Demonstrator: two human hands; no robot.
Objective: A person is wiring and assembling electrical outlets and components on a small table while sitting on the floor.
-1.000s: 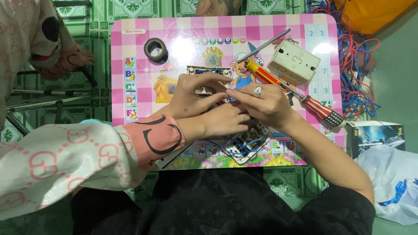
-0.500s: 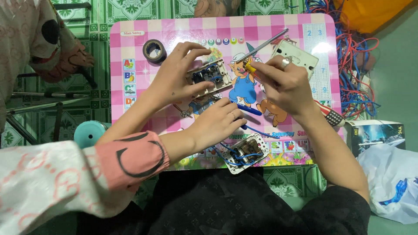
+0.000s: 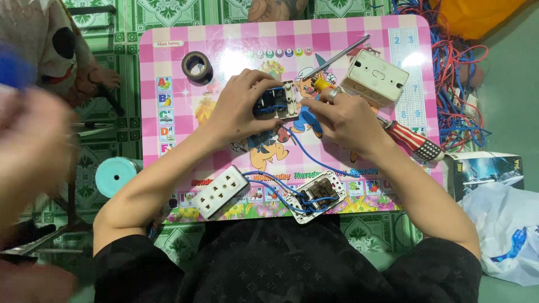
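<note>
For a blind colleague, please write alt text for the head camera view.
Left hand grips a small electrical module with blue wires, while right hand works at it above a pink children's table. A white socket plate, an opened wired socket, screwdrivers and black tape roll lie around.

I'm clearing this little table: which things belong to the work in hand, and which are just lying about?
In use:
- small wired switch module, held in the left hand
- right hand at its edge
- blue wire running to the open socket plate

Lying about:
- white socket face
- red-handled screwdriver
- yellow-handled screwdriver
- white wall box
- black tape roll
</note>
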